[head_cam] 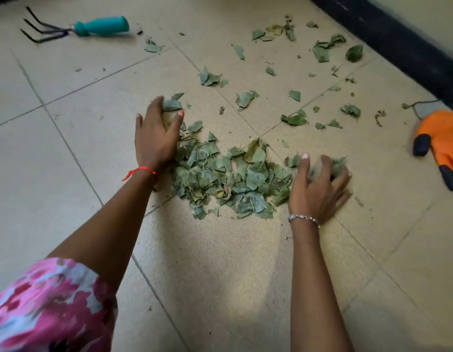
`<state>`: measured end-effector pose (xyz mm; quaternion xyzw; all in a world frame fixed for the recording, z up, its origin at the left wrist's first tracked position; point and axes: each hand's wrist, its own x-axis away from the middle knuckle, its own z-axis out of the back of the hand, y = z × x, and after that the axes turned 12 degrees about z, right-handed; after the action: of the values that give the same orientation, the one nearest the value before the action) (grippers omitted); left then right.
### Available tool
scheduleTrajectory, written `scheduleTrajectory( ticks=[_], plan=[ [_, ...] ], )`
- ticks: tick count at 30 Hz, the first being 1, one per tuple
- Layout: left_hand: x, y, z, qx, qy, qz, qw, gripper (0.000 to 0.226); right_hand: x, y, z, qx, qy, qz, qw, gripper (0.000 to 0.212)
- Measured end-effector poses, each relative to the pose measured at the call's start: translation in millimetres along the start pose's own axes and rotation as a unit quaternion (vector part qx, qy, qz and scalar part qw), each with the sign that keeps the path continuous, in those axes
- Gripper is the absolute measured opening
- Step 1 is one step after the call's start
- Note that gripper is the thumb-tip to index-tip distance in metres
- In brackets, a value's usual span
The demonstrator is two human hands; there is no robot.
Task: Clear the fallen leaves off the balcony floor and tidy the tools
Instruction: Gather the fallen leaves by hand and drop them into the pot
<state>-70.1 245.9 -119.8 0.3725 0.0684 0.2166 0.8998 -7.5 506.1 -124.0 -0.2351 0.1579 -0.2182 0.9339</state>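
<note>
Leaf pile (228, 179) lies on the tiled floor (68, 161), between both hands. Left hand (155, 138) rests at the pile's left edge, fingers curled loosely over a few leaves — not clenched. Right hand (319, 184) rests at the pile's right edge, fingers spread, grasping nothing. Scattered leaves (324, 50) lie beyond the pile. Hand rake (78, 27) lies well beyond the pile, far left; orange glove (441, 146) well to its right.
</note>
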Motion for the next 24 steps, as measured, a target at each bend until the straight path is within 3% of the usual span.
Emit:
scheduleTrajectory(
  ticks=[4, 7, 9, 11, 13, 15, 18, 20, 24],
  plan=[
    [3, 1, 5, 0.008, -0.026, -0.011, 1.0, 0.056, 13, -41, -17, -0.079, -0.039, 0.018, 0.996, 0.065],
    [3, 2, 8, 0.04, -0.039, -0.004, 0.998, 0.055, 30, -80, -28, -0.18, -0.125, 0.101, 0.97, 0.06],
    [2, 1, 8, 0.064, -0.039, 0.014, 0.997, 0.056, 41, -89, -27, -0.293, -0.109, 0.105, 0.944, 0.053],
    [0, 1, 10, 0.076, -0.041, 0.026, 0.996, 0.057, 52, -84, -19, -0.323, -0.064, 0.076, 0.941, 0.059],
    [-2, 0, 9, 0.077, -0.045, 0.032, 0.995, 0.059, 71, -75, -9, -0.273, -0.068, 0.077, 0.957, 0.078],
    [-2, 1, 8, 0.077, -0.044, 0.041, 0.995, 0.058, 93, -69, -1, -0.175, -0.111, 0.145, 0.968, 0.088],
    [-2, 1, 8, 0.086, -0.043, 0.05, 0.994, 0.056, 117, -68, -6, -0.008, -0.166, 0.288, 0.943, 0.096],
    [-3, 1, 8, 0.097, -0.044, 0.055, 0.993, 0.057, 116, -73, -16, 0.061, -0.167, 0.309, 0.934, 0.101],
    [-4, 0, 10, 0.111, -0.052, 0.059, 0.991, 0.067, 77, -91, -29, 0.026, -0.138, 0.302, 0.943, 0.107]
  ],
)
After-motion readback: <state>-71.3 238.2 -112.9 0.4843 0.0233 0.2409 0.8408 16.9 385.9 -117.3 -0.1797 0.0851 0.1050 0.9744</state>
